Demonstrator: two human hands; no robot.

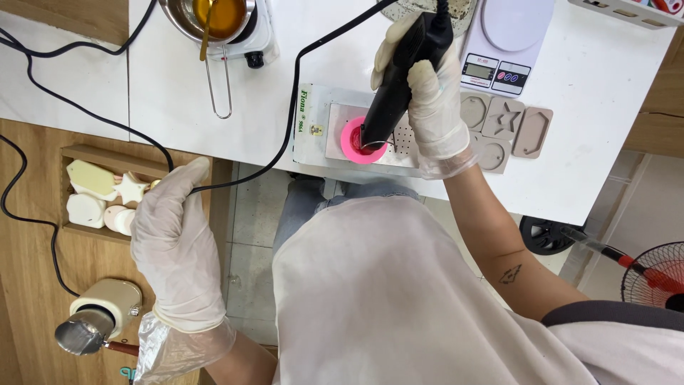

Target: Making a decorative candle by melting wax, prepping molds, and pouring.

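Pink round mould [363, 141] sits on a metal plate [313, 128] just below the right hand [427, 93], which is wrapped around a black corded tool [399, 78]; keep its tip steady and centred. Left hand [174, 235], fingers loosely together and empty, reaches toward pale cast shapes [100, 196].

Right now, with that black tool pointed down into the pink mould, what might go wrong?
1. The right hand alone steers the black tool into the pink mould; nothing braces the mould, so it might slide.
2. The tool's black cable runs under the left hand by the wooden tray; it could snag.
3. The pan of amber liquid stands near that cable and might tip.
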